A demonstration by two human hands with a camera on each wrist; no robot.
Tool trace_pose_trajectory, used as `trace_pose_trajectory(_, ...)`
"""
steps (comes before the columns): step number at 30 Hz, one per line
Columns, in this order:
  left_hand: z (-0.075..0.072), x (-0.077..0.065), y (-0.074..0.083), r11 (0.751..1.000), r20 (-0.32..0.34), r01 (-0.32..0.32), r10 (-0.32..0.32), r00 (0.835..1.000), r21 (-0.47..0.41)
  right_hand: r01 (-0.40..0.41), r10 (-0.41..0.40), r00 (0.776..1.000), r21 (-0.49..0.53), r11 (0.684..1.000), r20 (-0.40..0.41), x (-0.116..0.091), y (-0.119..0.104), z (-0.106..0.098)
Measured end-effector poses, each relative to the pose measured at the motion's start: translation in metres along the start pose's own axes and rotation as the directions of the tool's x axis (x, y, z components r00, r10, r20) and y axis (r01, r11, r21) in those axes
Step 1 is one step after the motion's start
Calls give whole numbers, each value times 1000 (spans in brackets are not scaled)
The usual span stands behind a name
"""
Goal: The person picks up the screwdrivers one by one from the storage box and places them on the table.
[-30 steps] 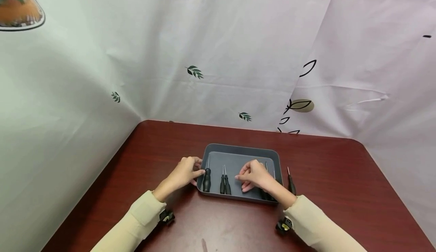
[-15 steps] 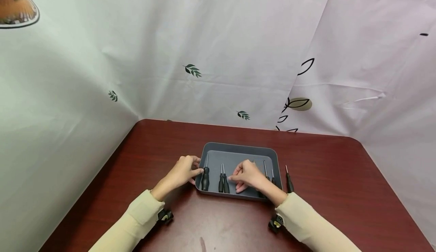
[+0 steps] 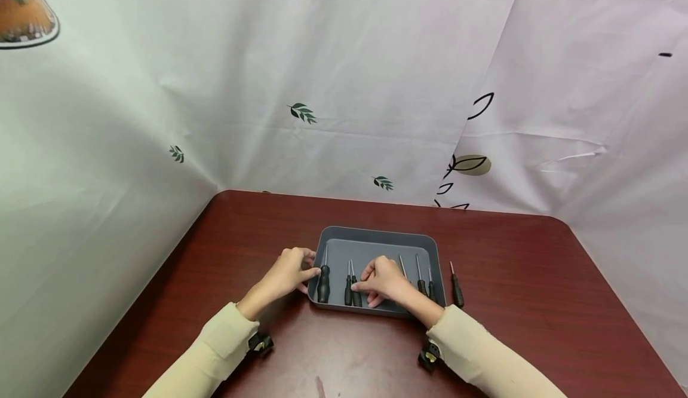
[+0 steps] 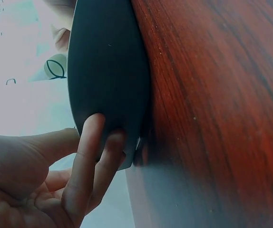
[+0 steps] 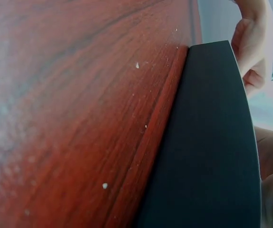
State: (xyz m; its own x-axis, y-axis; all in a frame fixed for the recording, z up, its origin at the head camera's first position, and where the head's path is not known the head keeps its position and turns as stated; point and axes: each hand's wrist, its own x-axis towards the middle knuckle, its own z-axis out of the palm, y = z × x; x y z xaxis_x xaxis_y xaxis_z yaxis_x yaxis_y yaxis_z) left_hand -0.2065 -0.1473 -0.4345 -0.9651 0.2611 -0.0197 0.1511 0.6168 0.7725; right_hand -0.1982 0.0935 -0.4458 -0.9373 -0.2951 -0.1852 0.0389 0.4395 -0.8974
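In the head view a grey tray lies on the table with several black-handled screwdrivers inside. My left hand grips its left end, thumb over the rim by a thick-handled screwdriver. In the left wrist view, two fingers press the tray's outer wall. My right hand reaches over the front of the tray. Its thumb and index finger pinch the handle of a small screwdriver, the right one of a close pair; the left one is another slim screwdriver.
Toward the tray's right end lie a screwdriver and a shorter one; a third shaft shows beside my right hand. Outside, to the right, one more screwdriver rests on the red-brown table. A white printed sheet hangs behind.
My right hand has moved left across the tray to the pair of small screwdrivers, uncovering the tools at the right end. My left hand has stayed on the tray's edge.
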Motion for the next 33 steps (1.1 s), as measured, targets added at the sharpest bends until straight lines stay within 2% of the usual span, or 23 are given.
trace_pose_trajectory(18, -2, -2, 0, 999, 8, -34, 34, 999, -22, -3, 2, 1000, 15, 1000, 29, 2, -5, 5)
trace_pose_trajectory(33, -1, -3, -2, 1000, 8, -16, 16, 1000, -19, 26, -27, 998, 17, 1000, 63, -1, -5, 3)
